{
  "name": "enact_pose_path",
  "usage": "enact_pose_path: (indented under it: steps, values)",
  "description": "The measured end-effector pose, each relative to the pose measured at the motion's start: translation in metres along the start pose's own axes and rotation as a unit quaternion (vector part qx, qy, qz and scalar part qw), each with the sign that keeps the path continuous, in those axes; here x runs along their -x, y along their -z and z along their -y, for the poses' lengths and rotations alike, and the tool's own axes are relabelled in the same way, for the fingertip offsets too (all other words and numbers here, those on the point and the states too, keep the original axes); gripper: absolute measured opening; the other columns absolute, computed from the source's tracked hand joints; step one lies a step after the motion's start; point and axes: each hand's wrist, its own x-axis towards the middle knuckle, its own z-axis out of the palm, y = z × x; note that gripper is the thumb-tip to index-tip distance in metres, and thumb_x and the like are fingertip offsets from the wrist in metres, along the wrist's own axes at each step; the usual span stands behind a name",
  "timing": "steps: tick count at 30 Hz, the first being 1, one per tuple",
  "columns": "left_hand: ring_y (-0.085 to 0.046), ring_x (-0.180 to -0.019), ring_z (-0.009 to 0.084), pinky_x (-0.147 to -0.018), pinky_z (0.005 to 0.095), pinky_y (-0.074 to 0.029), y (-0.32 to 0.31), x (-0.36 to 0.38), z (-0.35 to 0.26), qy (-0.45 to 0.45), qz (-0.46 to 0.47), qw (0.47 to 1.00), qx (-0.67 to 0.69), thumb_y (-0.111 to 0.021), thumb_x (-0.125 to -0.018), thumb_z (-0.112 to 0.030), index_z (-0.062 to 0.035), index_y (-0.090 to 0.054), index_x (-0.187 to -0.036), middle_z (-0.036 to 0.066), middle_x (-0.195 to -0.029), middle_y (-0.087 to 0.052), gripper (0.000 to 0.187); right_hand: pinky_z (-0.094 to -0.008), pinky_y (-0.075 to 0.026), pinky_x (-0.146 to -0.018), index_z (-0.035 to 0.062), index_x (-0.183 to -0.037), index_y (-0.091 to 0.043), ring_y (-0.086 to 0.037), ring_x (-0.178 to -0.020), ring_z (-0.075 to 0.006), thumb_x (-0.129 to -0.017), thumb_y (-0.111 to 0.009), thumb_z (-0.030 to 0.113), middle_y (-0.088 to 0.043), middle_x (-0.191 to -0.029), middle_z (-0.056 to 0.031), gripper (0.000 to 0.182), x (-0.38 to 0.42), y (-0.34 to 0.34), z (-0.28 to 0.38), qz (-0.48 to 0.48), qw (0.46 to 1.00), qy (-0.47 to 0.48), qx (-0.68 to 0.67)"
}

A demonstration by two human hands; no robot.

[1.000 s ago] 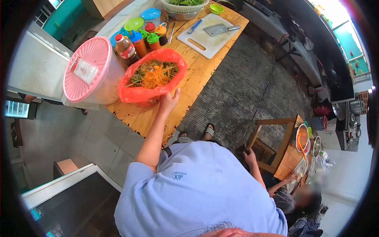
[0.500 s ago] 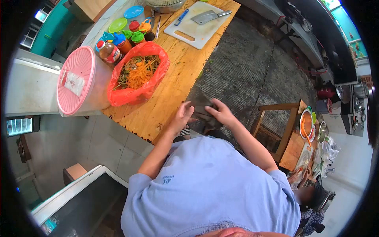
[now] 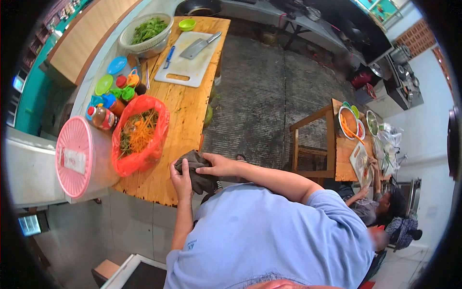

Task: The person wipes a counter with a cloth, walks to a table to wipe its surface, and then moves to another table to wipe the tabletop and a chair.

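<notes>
A dark brown cloth (image 3: 204, 181), bunched up, is held between my two hands near the front edge of the wooden table (image 3: 185, 111). My left hand (image 3: 181, 179) grips its left side, the thumb pointing up. From the right, my right hand (image 3: 216, 165) presses on the cloth with fingers closed over it. Just left of my hands, a red plastic bag (image 3: 162, 130) stands open on the table, holding shredded carrot (image 3: 142, 135) and darker shreds.
A lidded pink container (image 3: 103, 156) and several sauce bottles (image 3: 102, 117) line the table's left side. Farther back, a cleaver (image 3: 197, 48) and blue-handled knife (image 3: 169, 58) lie on a white cutting board (image 3: 192, 72). At right, another person (image 3: 358, 204) works at a second table (image 3: 344, 156).
My view has turned right, so the table appears shifted left. The cloth, formerly low between my spread hands, is now bunched in them above the table's edge.
</notes>
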Motion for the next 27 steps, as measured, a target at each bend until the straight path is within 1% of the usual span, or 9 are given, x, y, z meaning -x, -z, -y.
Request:
enact_pose_path:
  steps: [3,6,8,12,16,18,19,22,27]
  values:
    - [-0.062,-0.105,0.0183,-0.089,0.0332,-0.053,-0.003,0.000,-0.005,0.041,-0.033,0.992,0.119,-0.059,-0.105,-0.034,-0.0043,-0.056,-0.125,0.010,-0.115,-0.062,0.036,-0.0348,-0.050,-0.086,-0.0017,-0.128,-0.058,-0.059,-0.097,-0.0180,-0.101,-0.058,0.051,-0.064,-0.114,-0.0096,0.059,0.007,-0.006,0.003,-0.036,0.978,-0.056,-0.197]
    - [-0.059,-0.119,0.0232,-0.099,0.0363,-0.051,0.000,0.008,-0.009,0.158,0.150,0.931,0.294,-0.057,-0.105,-0.025,-0.0021,-0.052,-0.136,0.012,-0.130,-0.060,0.039,-0.0374,-0.049,-0.087,-0.0001,-0.132,-0.057,-0.058,-0.098,-0.0204,-0.099,-0.058,0.055,-0.063,-0.114,-0.0100,0.064,0.030,0.001,0.022,-0.124,0.920,-0.194,-0.317]
    - [-0.059,-0.121,0.0241,-0.100,0.0372,-0.051,-0.006,0.021,-0.008,0.192,0.199,0.926,0.258,-0.058,-0.104,-0.022,-0.0004,-0.051,-0.138,0.013,-0.134,-0.060,0.041,-0.0375,-0.048,-0.093,-0.0025,-0.138,-0.053,-0.059,-0.108,-0.0251,-0.098,-0.059,0.058,-0.062,-0.124,-0.0146,0.074,0.061,0.005,0.035,-0.142,0.916,-0.206,-0.313]
    - [-0.065,-0.112,0.0228,-0.097,0.0362,-0.053,-0.007,0.034,0.019,0.272,0.241,0.908,0.208,-0.057,-0.105,-0.021,-0.0001,-0.053,-0.136,0.013,-0.132,-0.062,0.038,-0.0374,-0.040,-0.112,-0.0120,-0.143,-0.044,-0.049,-0.137,-0.0356,-0.091,-0.068,0.056,-0.050,-0.147,-0.0274,0.089,0.090,-0.023,-0.012,-0.146,0.969,-0.190,-0.065]
    - [-0.066,-0.109,0.0242,-0.097,0.0363,-0.053,-0.008,0.048,0.025,0.194,0.304,0.926,0.111,-0.060,-0.103,-0.020,-0.0007,-0.050,-0.138,0.016,-0.129,-0.062,0.041,-0.0362,-0.040,-0.112,-0.0130,-0.149,-0.036,-0.049,-0.138,-0.0299,-0.091,-0.072,0.044,-0.049,-0.148,-0.0260,0.089,0.127,-0.044,-0.013,-0.285,0.898,-0.233,-0.241]
    - [-0.065,-0.111,0.0236,-0.097,0.0356,-0.053,-0.010,0.062,0.026,0.140,0.333,0.930,0.067,-0.060,-0.103,-0.019,0.0004,-0.047,-0.140,0.017,-0.130,-0.061,0.043,-0.0357,-0.045,-0.106,-0.0104,-0.143,-0.047,-0.057,-0.127,-0.0279,-0.091,-0.072,0.043,-0.056,-0.141,-0.0227,0.078,0.141,-0.051,-0.019,-0.311,0.882,-0.201,-0.292]
    - [-0.065,-0.108,0.0209,-0.096,0.0340,-0.052,-0.017,0.078,0.016,0.104,0.291,0.950,0.052,-0.059,-0.104,-0.017,-0.0001,-0.045,-0.142,0.016,-0.129,-0.063,0.045,-0.0341,-0.051,-0.092,-0.0060,-0.133,-0.056,-0.063,-0.106,-0.0211,-0.090,-0.073,0.045,-0.066,-0.122,-0.0170,0.069,0.160,-0.047,0.007,-0.279,0.883,-0.186,-0.328]
    - [-0.062,-0.111,0.0195,-0.097,0.0329,-0.051,-0.019,0.116,-0.004,0.066,0.264,0.961,0.044,-0.059,-0.103,-0.012,-0.0011,-0.038,-0.149,0.017,-0.132,-0.061,0.051,-0.0331,-0.052,-0.080,-0.0032,-0.121,-0.062,-0.060,-0.090,-0.0154,-0.092,-0.072,0.042,-0.068,-0.104,-0.0105,0.055,0.168,-0.073,-0.036,-0.346,0.887,-0.160,-0.260]
    - [-0.051,-0.132,0.0259,-0.110,0.0362,-0.043,0.008,0.185,0.009,-0.025,0.335,0.942,-0.014,-0.057,-0.100,-0.002,-0.0037,-0.027,-0.157,0.022,-0.150,-0.042,0.064,-0.0330,-0.052,-0.081,0.0034,-0.125,-0.066,-0.062,-0.091,-0.0158,-0.094,-0.071,0.030,-0.070,-0.106,-0.0102,0.041,0.227,-0.129,-0.033,-0.435,0.856,-0.098,-0.261]
